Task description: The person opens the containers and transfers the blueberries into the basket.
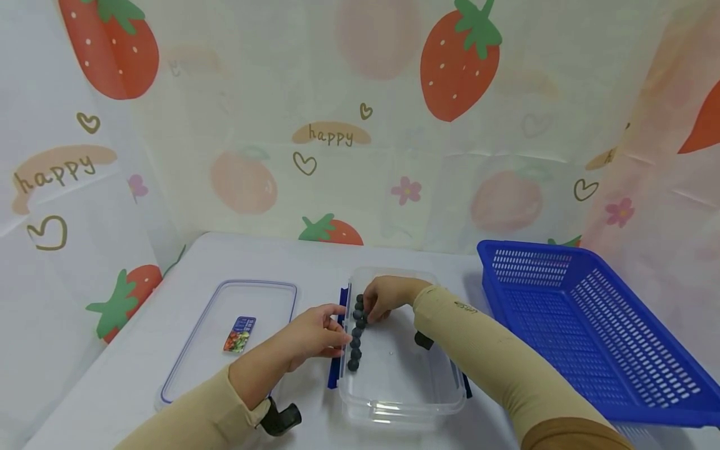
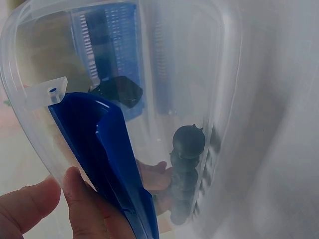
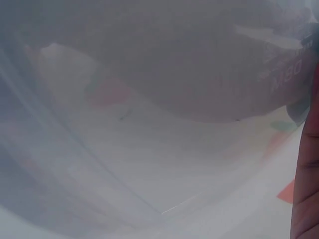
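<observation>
A line of dark round blueberries [image 1: 355, 343], small crowns showing on top, runs along the left wall inside a clear plastic box [image 1: 416, 381]. My right hand [image 1: 388, 297] reaches down into the box, fingers bent, pinching a blueberry beside the far part of the line. At the left rim, my left hand [image 1: 317, 334] has its fingers loosely spread, fingertips right at the wall and blue latch [image 2: 107, 154]. Through the clear wall, the left wrist view shows the near blueberry [image 2: 189, 141] large. The right wrist view is hazy, with only a finger edge [image 3: 306, 174] showing.
A clear lid [image 1: 194, 325] with a blue seal lies at the left, a small printed card [image 1: 239, 334] on it. A deep blue plastic basket [image 1: 585, 331] stands at the right. Strawberry-patterned cloth [image 1: 337, 187] hangs behind the white table [image 1: 84, 400].
</observation>
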`<control>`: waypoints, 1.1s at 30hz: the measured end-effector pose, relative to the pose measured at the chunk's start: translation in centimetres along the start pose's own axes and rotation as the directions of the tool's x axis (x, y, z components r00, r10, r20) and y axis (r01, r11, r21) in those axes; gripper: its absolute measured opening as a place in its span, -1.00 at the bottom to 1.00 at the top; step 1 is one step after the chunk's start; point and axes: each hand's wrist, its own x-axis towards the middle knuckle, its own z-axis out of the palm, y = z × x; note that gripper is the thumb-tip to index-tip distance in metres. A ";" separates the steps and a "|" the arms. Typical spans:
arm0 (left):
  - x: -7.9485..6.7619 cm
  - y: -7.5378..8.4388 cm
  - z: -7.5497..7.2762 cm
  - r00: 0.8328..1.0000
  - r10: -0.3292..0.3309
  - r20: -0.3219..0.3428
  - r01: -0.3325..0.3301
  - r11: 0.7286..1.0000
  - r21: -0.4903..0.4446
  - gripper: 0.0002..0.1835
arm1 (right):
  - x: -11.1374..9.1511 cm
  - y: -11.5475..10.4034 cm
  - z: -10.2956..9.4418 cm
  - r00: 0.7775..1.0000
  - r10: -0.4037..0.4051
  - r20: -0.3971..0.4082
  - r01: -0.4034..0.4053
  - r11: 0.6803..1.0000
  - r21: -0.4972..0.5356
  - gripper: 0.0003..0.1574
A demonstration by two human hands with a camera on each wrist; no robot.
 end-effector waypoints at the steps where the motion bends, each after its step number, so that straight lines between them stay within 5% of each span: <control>1: 0.0 0.0 0.0 1.000 0.002 0.001 -0.002 1.000 -0.001 -0.34 | 0.0 0.0 0.0 1.000 -0.003 0.001 0.003 1.000 0.006 -0.90; 21: 0.1 -0.1 0.1 1.000 0.005 -0.001 -0.005 1.000 0.001 -0.35 | -1.2 -0.8 -1.5 0.999 -0.042 0.015 0.038 0.980 0.197 -0.88; 33: 0.1 0.2 0.3 1.000 0.002 -0.002 -0.002 1.000 0.000 -0.34 | -3.4 -1.7 -3.3 0.995 -0.095 0.000 0.094 0.981 0.171 -0.86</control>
